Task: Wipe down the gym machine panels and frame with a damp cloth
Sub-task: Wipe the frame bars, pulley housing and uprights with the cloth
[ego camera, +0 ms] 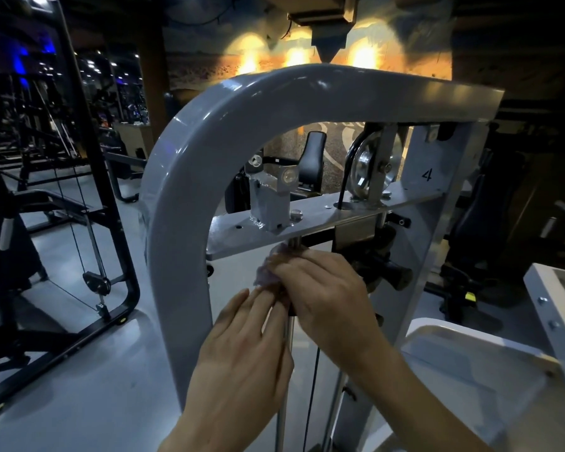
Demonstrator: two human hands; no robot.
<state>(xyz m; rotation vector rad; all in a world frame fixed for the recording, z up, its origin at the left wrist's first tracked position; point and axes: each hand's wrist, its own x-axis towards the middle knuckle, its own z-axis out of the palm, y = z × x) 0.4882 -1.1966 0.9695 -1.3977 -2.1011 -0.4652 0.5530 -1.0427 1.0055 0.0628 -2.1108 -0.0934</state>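
A grey arched machine frame (190,164) fills the middle of the head view, with a flat cross plate (320,220) under the arch. Below the plate runs a chrome guide rod (286,380). My right hand (323,288) grips a pale purple cloth (265,272) bunched around the rod just under the plate. My left hand (242,357) reaches up from below, its straight fingertips touching the cloth's lower edge. Most of the cloth is hidden by my fingers.
A silver pulley (371,171) with a black cable sits on the plate at right, beside a panel marked 4 (426,174). A black knob (395,277) sticks out right of my hands. A black cable rack (88,177) stands left; a white frame (548,314) lies right.
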